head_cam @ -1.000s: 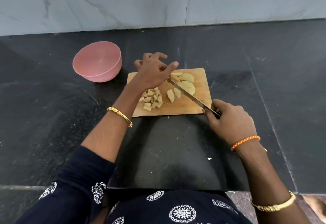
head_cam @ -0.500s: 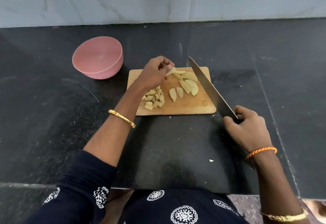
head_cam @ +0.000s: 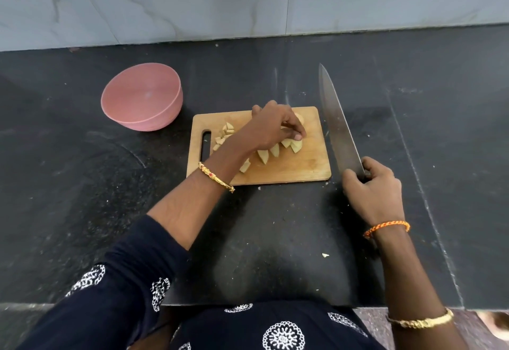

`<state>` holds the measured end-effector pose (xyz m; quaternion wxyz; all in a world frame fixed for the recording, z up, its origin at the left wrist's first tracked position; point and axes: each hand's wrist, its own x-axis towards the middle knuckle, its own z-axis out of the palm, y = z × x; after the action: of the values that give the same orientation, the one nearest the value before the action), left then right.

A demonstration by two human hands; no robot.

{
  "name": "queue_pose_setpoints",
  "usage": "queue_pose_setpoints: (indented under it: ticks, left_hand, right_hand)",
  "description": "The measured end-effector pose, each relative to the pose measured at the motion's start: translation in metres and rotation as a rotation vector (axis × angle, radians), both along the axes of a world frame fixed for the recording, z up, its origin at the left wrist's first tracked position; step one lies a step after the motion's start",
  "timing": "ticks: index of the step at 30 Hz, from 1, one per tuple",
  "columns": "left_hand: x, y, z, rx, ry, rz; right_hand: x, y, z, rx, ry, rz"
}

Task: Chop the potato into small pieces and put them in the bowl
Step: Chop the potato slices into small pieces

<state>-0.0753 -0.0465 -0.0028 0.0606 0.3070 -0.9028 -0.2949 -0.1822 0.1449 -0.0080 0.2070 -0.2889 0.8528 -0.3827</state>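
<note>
Potato wedges point(head_cam: 278, 149) lie in a loose row on the wooden cutting board point(head_cam: 303, 169), directly under the curled fingers of the left hand point(head_cam: 271, 129), whose fingertips point(head_cam: 297, 137) pinch down on the wedge at the row's right end. At least 4 wedges show; any others are hidden beneath the palm. Behind the wrist, on the side away from the fingertips, a heap of small potato pieces point(head_cam: 224, 134) sits near the board's handle slot, partly covered by the forearm. 1 more piece shows just below the wrist, beside a gold bangle point(head_cam: 216, 177).

To the right of the pinching fingers, off the board's edge, the right hand point(head_cam: 370, 184) is wrapped tight around the handle of a large knife point(head_cam: 337, 121), the handle itself hidden inside the fist. The blade points away from the person and runs alongside the board's right edge, well apart from the wedges. An orange thread band point(head_cam: 387, 228) circles that wrist.

Beyond the left knuckles and further left, a pink bowl point(head_cam: 141, 97) stands on the black stone counter point(head_cam: 82, 184), apart from the board, with nothing visible inside it. A small scrap point(head_cam: 325, 255) lies on the counter near the person's body.
</note>
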Motion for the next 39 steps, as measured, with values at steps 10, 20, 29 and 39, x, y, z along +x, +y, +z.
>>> queue_pose_setpoints:
  ticks: [10,20,29,39]
  left_hand:
    - [0.019,0.004,0.002,-0.261,-0.222,-0.163]
    - [0.027,0.024,-0.002,-0.217,-0.165,0.142]
    - [0.024,0.015,0.013,-0.064,-0.296,0.1]
    - [0.014,0.016,0.019,-0.02,-0.247,0.118]
  right_hand:
    - [0.004,-0.009,0.001,-0.031,-0.02,0.07]
    - [0.006,-0.012,-0.002,-0.038,-0.008,0.163]
    - [0.006,-0.017,-0.001,-0.019,-0.019,0.182]
    - [0.007,-0.014,-0.001,-0.002,-0.031,0.163]
